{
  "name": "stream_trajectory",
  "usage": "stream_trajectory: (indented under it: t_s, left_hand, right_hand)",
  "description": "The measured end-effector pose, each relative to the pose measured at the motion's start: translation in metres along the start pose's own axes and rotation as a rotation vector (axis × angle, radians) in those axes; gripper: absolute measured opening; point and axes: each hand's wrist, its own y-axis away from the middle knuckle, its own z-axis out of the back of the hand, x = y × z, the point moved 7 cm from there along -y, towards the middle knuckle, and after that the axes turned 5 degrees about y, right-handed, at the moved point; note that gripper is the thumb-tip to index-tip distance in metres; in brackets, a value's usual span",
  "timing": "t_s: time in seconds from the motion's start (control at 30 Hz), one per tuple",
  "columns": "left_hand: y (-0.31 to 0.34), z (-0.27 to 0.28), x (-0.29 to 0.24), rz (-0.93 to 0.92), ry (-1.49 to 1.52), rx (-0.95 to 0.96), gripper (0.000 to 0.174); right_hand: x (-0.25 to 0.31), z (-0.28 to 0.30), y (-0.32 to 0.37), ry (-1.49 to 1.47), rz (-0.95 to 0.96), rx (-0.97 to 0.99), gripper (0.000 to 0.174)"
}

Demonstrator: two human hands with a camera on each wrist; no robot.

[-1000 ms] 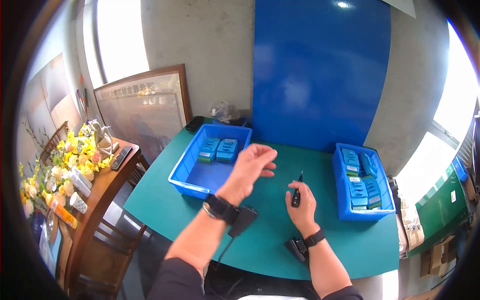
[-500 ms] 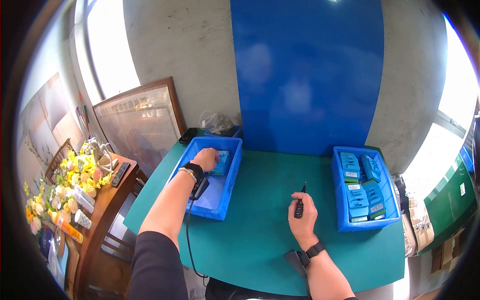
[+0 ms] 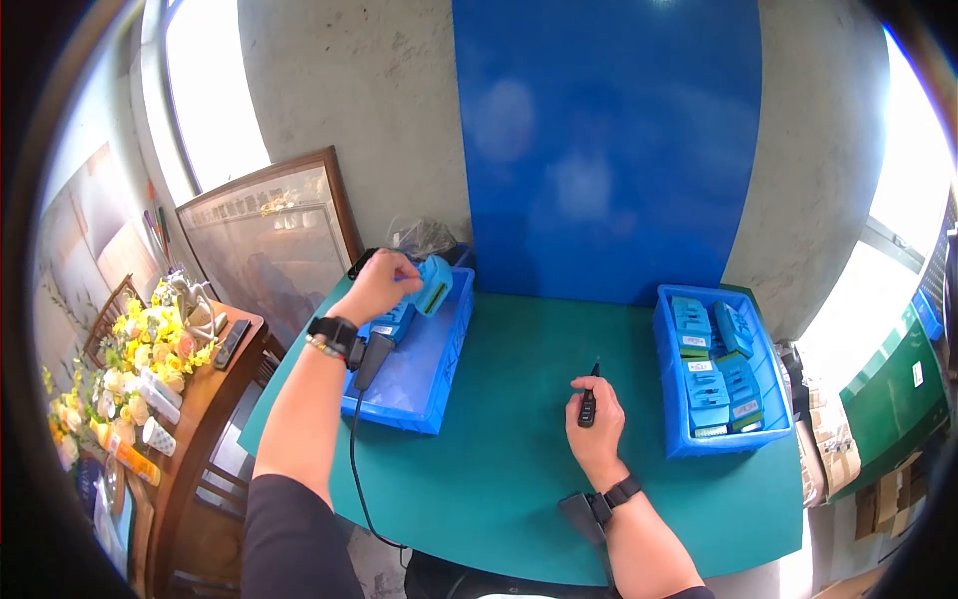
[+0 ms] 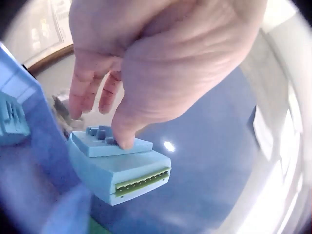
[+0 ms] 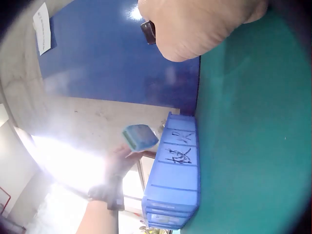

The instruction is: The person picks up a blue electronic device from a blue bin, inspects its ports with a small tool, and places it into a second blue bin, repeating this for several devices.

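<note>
Above the far part of the left blue bin point(image 3: 444, 384), my left hand point(image 3: 379, 287) pinches a light-blue plastic module point(image 3: 435, 284). The left wrist view shows my thumb on the stepped top of this module point(image 4: 117, 163), with a green strip along its lower edge. Another blue module point(image 3: 391, 324) lies in the bin, partly behind my wrist. Over the table, my right hand point(image 3: 601, 434) grips a black screwdriver-like tool point(image 3: 587, 407), its thin tip pointing away from me. Only the dark end of that tool point(image 5: 148, 32) shows in the right wrist view.
A second blue bin point(image 3: 679, 439) holding several blue modules point(image 3: 711, 387) stands on the right of the green table point(image 3: 519, 479). A cable point(image 3: 357, 479) trails from my left wrist. Behind the left bin is a clear plastic bag point(image 3: 423, 238); flowers point(image 3: 150, 344) stand on a side table.
My left hand went left into the left bin, took hold of a blue module and lifted it up. The right hand keeps its grip on the black tool, nearly still.
</note>
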Motion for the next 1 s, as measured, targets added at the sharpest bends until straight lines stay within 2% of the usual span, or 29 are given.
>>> stream_trajectory:
  t_s: [0.03, 0.1, 0.2, 0.27, 0.33, 0.4, 0.5, 0.67, 0.7, 0.8, 0.9, 0.93, 1.0]
  left_hand:
    - [0.006, 0.009, -0.013, -0.037, 0.03, -0.059, 0.014]
    - [0.025, 0.005, -0.03, 0.056, 0.489, -0.039, 0.013]
    - [0.062, -0.033, -0.056, 0.181, 1.156, 0.054, 0.009]
    - [0.088, -0.065, -0.092, 0.113, 1.571, 0.127, 0.009]
    - [0.105, -0.11, -0.103, 0.072, 1.843, 0.194, 0.033]
    - [0.117, -0.151, -0.106, 0.162, 1.975, 0.166, 0.033]
    - [0.12, -0.184, -0.105, 0.266, 2.069, 0.182, 0.03]
    - [0.131, -0.194, -0.096, 0.455, 2.043, 0.18, 0.03]
    - [0.132, -0.198, -0.093, 0.47, 2.035, 0.223, 0.037]
    - [0.133, -0.201, -0.092, 0.432, 1.983, 0.261, 0.042]
    - [0.134, -0.192, -0.091, 0.411, 1.935, 0.133, 0.062]
    - [0.134, -0.191, -0.089, 0.387, 1.912, 0.09, 0.066]
    - [0.132, -0.188, -0.084, 0.349, 1.739, 0.023, 0.076]
  right_hand:
    - [0.001, 0.001, 0.0, 0.003, 0.001, -0.002, 0.018]
    - [0.001, 0.001, 0.001, -0.004, -0.019, 0.005, 0.019]
    - [0.004, 0.003, -0.001, -0.003, -0.012, -0.023, 0.018]
    - [0.003, 0.009, 0.001, -0.008, -0.028, -0.044, 0.017]
    - [0.001, 0.012, 0.001, -0.038, -0.057, -0.057, 0.015]
    - [-0.007, 0.014, 0.003, -0.094, -0.135, -0.074, 0.009]
    - [-0.006, 0.018, 0.004, -0.245, -0.19, -0.12, 0.009]
    - [-0.008, 0.009, 0.006, -0.242, -0.206, -0.041, 0.015]
    - [-0.007, 0.006, 0.007, -0.251, -0.201, -0.03, 0.016]
    - [-0.005, 0.003, 0.007, -0.159, -0.165, 0.023, 0.02]
    - [0.005, 0.009, 0.006, -0.399, -0.231, -0.037, 0.027]
    - [0.012, 0.012, 0.005, -0.427, -0.218, 0.013, 0.031]
    - [0.024, 0.018, 0.003, -0.536, -0.246, 0.025, 0.03]
